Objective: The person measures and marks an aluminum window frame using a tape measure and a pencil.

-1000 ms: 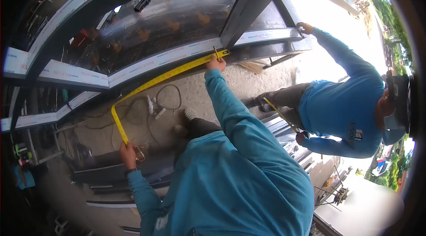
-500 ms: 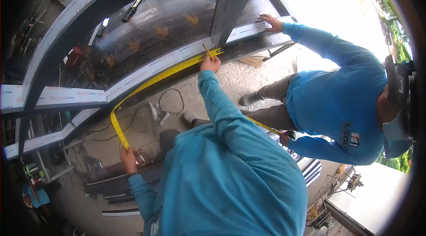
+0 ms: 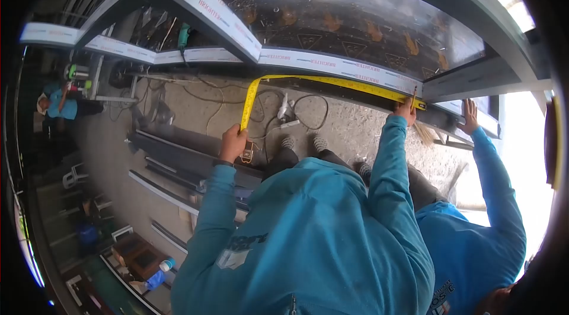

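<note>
My left hand [image 3: 233, 144] is closed round a yellow tape measure [image 3: 349, 82]. From there the blade rises, bends sharply and runs right along the dark edge of an aluminium frame [image 3: 341, 65]. My right hand [image 3: 404, 113] is at the tape's far end, by an upright of the frame, its fingers closed on a pencil [image 3: 414, 94] that points up. It touches the tape there. White film with red print covers parts of the frame. To the right, a co-worker's hand [image 3: 469, 117] lies against the same frame.
Cables [image 3: 311, 107] and a white item lie on the concrete floor beneath the frame. Dark profiles [image 3: 178, 167] lie at left, near a brown box [image 3: 139, 256]. A green power tool [image 3: 184, 36] hangs behind the frame. Another person [image 3: 59, 104] is at far left.
The view has swung to the right, so the frame and both my hands appear further right. My left hand still holds the tape; my right still holds the pencil at its end.
</note>
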Action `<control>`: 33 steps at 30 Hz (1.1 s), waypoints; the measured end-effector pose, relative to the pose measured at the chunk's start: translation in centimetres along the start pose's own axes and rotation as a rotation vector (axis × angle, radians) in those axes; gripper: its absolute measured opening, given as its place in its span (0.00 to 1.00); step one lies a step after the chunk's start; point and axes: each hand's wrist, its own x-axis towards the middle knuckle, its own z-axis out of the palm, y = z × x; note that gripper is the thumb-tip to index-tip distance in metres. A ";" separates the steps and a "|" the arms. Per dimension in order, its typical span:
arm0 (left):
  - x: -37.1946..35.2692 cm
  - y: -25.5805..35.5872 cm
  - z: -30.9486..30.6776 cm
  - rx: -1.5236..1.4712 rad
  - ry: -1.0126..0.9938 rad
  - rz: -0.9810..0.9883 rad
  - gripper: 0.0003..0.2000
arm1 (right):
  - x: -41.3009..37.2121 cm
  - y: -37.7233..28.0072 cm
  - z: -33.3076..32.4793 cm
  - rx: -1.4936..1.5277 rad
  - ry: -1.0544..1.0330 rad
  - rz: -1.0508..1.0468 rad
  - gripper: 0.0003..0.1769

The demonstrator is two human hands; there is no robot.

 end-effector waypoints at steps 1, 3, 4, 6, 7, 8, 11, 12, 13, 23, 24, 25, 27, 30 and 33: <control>0.3 0.1 -0.2 0.016 0.000 0.006 0.10 | 0.1 -0.3 -0.1 -0.012 -0.019 0.014 0.30; 1.1 -0.1 -0.3 0.042 0.001 0.026 0.10 | -0.2 -0.9 0.1 -0.055 0.011 0.051 0.32; 1.7 -0.4 -0.4 0.058 0.006 0.040 0.10 | 0.2 -0.8 -0.1 -0.042 -0.025 0.026 0.33; 3.0 -1.7 -0.7 0.106 0.000 0.089 0.10 | 0.7 -0.7 -0.5 -0.032 -0.059 0.058 0.27; 3.4 -1.5 -1.1 0.119 0.002 0.104 0.10 | 0.9 -0.7 -0.6 -0.044 -0.073 0.059 0.28; 3.7 -1.3 -1.3 0.130 0.001 0.119 0.10 | 1.1 -0.5 -0.8 -0.027 -0.088 0.063 0.28; 5.2 -0.7 -2.2 0.160 -0.016 0.120 0.10 | 0.9 -0.9 -0.7 -0.009 -0.101 0.066 0.25; 5.5 -0.1 -2.9 0.175 -0.023 0.110 0.11 | 0.4 -1.1 -0.6 -0.029 -0.086 0.072 0.21; 5.9 0.0 -3.2 0.190 -0.028 0.099 0.11 | -0.1 -1.4 -0.4 -0.049 -0.072 0.079 0.17; 10.3 -1.4 -6.3 0.348 -0.069 0.230 0.11 | 0.7 -0.7 -0.8 0.022 -0.108 0.032 0.18; 10.9 -1.2 -6.5 0.354 -0.068 0.243 0.11 | 0.6 -0.9 -0.7 0.016 -0.109 0.037 0.18; 11.3 -1.0 -6.6 0.357 -0.072 0.233 0.11 | 0.4 -1.1 -0.5 0.010 -0.111 0.041 0.19; 12.3 -0.6 -6.9 0.363 -0.077 0.214 0.11 | 0.1 -1.2 -0.1 -0.001 -0.088 0.045 0.19; 13.8 -0.3 -7.2 0.389 -0.071 0.245 0.11 | -0.2 -1.5 -0.4 -0.038 -0.147 0.023 0.18; 14.4 0.0 -7.8 0.394 -0.059 0.275 0.11 | 4.0 0.1 -2.0 -0.186 -0.238 -0.050 0.18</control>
